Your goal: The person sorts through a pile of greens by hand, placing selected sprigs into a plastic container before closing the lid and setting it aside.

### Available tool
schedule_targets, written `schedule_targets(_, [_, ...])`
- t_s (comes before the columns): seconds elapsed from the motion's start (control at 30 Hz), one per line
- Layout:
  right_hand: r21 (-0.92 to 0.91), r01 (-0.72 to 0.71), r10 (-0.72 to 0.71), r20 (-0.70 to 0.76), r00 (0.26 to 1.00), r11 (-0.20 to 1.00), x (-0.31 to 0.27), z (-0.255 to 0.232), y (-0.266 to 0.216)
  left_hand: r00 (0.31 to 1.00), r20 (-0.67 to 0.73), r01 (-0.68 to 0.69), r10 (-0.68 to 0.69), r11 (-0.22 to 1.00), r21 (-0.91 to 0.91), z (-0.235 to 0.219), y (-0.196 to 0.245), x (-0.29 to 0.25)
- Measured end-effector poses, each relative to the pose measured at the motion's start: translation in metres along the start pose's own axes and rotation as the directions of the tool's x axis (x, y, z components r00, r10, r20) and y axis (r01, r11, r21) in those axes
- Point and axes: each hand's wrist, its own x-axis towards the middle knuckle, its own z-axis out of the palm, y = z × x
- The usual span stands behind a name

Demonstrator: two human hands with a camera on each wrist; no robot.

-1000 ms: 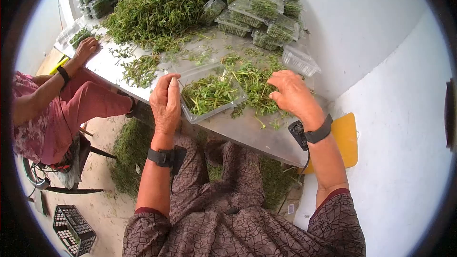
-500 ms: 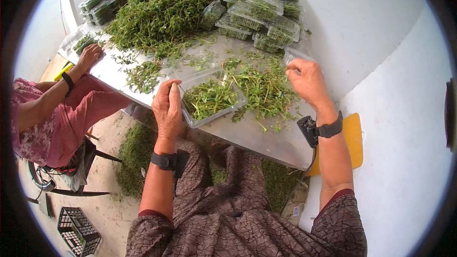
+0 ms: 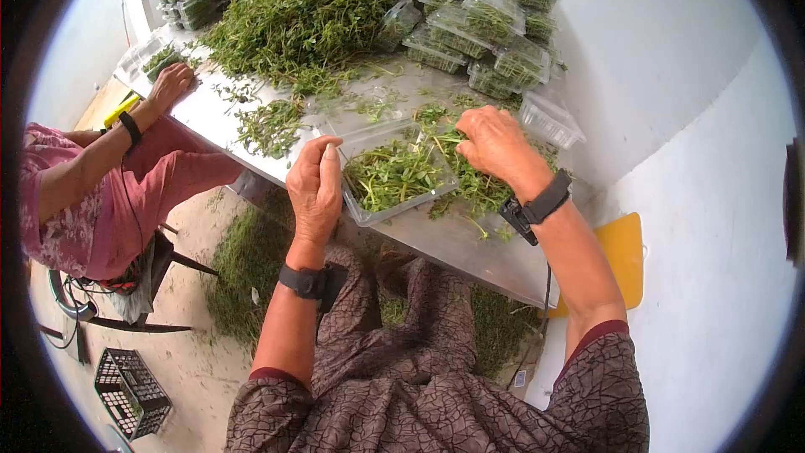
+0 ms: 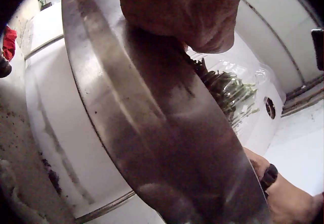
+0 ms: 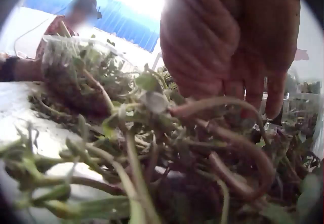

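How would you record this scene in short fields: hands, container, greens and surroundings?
Left hand: curled at the open container; exact grip hidden
Right hand: over the loose greens, fingers pointing down
Open container: clear, greens inside, on the table
Heap of greens: farther back
Filled boxes: stacked both sides of the heap
Floor: black crate, left

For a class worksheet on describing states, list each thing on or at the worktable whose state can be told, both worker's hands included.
Front box: open, holding greens
Left hand: gripping the front box's side
Right hand: over the loose greens, grip unclear
Loose greens: spread beside the front box
Heap: piled high
Boxes by the wall: stacked, filled, seemingly closed
Spare box: looks empty
Table: littered with scraps
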Motion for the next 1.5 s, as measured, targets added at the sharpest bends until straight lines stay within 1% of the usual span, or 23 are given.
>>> schedule_targets(0.1, [-0.1, 0.018, -0.016, 0.012, 1.0, 0.995, 0.004, 0.013, 0.006, 1.0, 0.011, -0.016, 0.016, 0.999, 0.045, -0.002, 0.013, 0.001])
schedule_targets(0.23, [-0.109, 0.027, -0.027, 0.001, 1.0, 0.994, 0.002, 0.019, 0.011, 1.0, 0.006, -0.025, 0.024, 0.999, 0.039, -0.001, 0.01, 0.001])
schedule_targets(0.3, [-0.044, -0.005, -0.003, -0.167, 0.986, 0.999, -0.001, 0.024, 0.013, 0.999, -0.009, -0.045, 0.045, 0.998, 0.037, 0.0, 0.008, 0.001])
schedule_targets(0.4, [-0.034, -0.025, 0.017, -0.201, 0.979, 0.999, -0.004, 0.024, 0.013, 1.0, -0.005, -0.005, 0.005, 1.0, 0.018, 0.0, 0.009, 0.0])
schedule_targets(0.43, [-0.036, -0.025, 0.017, -0.202, 0.979, 0.999, -0.003, 0.023, 0.014, 1.0, -0.006, -0.005, 0.005, 1.0, 0.016, 0.0, 0.009, 0.0])
schedule_targets(0.5, [-0.112, -0.087, 0.082, -0.044, 0.996, 0.99, 0.001, 0.021, 0.016, 0.999, -0.01, -0.032, 0.032, 0.999, 0.038, 0.0, 0.01, 0.0])
schedule_targets(0.53, [-0.113, -0.085, 0.08, -0.045, 0.996, 0.99, 0.002, 0.02, 0.018, 0.999, -0.012, -0.033, 0.034, 0.999, 0.039, 0.0, 0.01, 0.0])
schedule_targets(0.6, [-0.061, -0.024, 0.012, -0.184, 0.983, 0.998, 0.003, 0.013, 0.022, 1.0, -0.011, -0.012, 0.012, 1.0, 0.003, 0.0, 0.009, 0.0])
schedule_targets(0.63, [-0.062, -0.021, 0.009, -0.186, 0.983, 0.998, 0.002, 0.008, 0.022, 1.0, -0.015, -0.013, 0.013, 1.0, 0.003, 0.0, 0.008, 0.0])
schedule_targets(0.7, [0.193, -0.085, 0.14, -0.297, 0.945, 0.978, -0.004, -0.009, 0.021, 0.997, -0.019, -0.069, 0.07, 0.996, 0.057, 0.0, 0.007, 0.001])
schedule_targets(0.73, [0.188, -0.084, 0.139, -0.3, 0.944, 0.979, -0.004, -0.016, 0.022, 0.997, -0.022, -0.071, 0.072, 0.996, 0.053, 0.001, 0.008, 0.002])
schedule_targets(0.8, [0.359, -0.138, 0.262, -0.325, 0.909, 0.923, -0.007, -0.027, 0.023, 0.999, -0.015, -0.048, 0.049, 0.997, 0.066, 0.0, 0.01, 0.001])
schedule_targets(0.87, [0.432, -0.159, 0.301, -0.286, 0.91, 0.888, -0.008, -0.04, 0.019, 0.999, -0.015, -0.038, 0.039, 0.997, 0.063, 0.0, 0.01, 0.0])
schedule_targets(0.93, [0.632, -0.126, 0.341, -0.23, 0.912, 0.764, -0.01, -0.051, 0.007, 0.999, -0.017, -0.029, 0.03, 0.998, 0.062, 0.001, 0.008, 0.0])
schedule_targets(0.97, [0.631, -0.122, 0.337, -0.231, 0.913, 0.766, -0.01, -0.055, 0.001, 0.999, -0.022, -0.043, 0.044, 0.998, 0.048, 0.002, 0.005, -0.001])
schedule_targets(1.03, [0.682, 0.008, 0.247, -0.276, 0.929, 0.731, -0.007, -0.06, -0.012, 0.998, -0.032, -0.056, 0.057, 0.998, 0.04, 0.002, 0.004, 0.0])
schedule_targets(1.13, [0.665, 0.068, 0.174, -0.291, 0.941, 0.744, -0.003, -0.068, -0.039, 0.997, -0.034, -0.067, 0.068, 0.997, 0.043, 0.001, 0.006, 0.0])
schedule_targets(1.17, [0.585, 0.106, 0.119, -0.333, 0.935, 0.804, 0.0, -0.069, -0.046, 0.997, -0.034, -0.063, 0.064, 0.997, 0.035, 0.002, 0.006, 0.0])
schedule_targets(1.2, [0.591, 0.108, 0.117, -0.329, 0.937, 0.799, 0.002, -0.065, -0.053, 0.998, -0.033, -0.059, 0.06, 0.998, 0.026, 0.002, 0.006, -0.001])
schedule_targets(1.27, [0.318, 0.257, -0.109, -0.417, 0.903, 0.913, 0.007, -0.06, -0.063, 0.999, -0.031, -0.039, 0.04, 0.999, 0.012, 0.002, 0.007, -0.001])
schedule_targets(1.4, [0.298, 0.238, -0.157, -0.274, 0.949, 0.924, 0.005, -0.052, -0.073, 0.998, -0.028, -0.062, 0.062, 0.998, -0.019, 0.002, 0.004, -0.002])
schedule_targets(1.43, [0.283, 0.284, -0.178, -0.35, 0.92, 0.916, 0.005, -0.044, -0.068, 0.998, -0.026, -0.056, 0.055, 0.998, -0.023, 0.002, 0.003, -0.002])
schedule_targets(1.5, [0.282, 0.28, -0.177, -0.342, 0.923, 0.917, 0.002, -0.045, -0.063, 0.998, -0.025, -0.052, 0.052, 0.998, -0.024, 0.002, 0.003, -0.003])
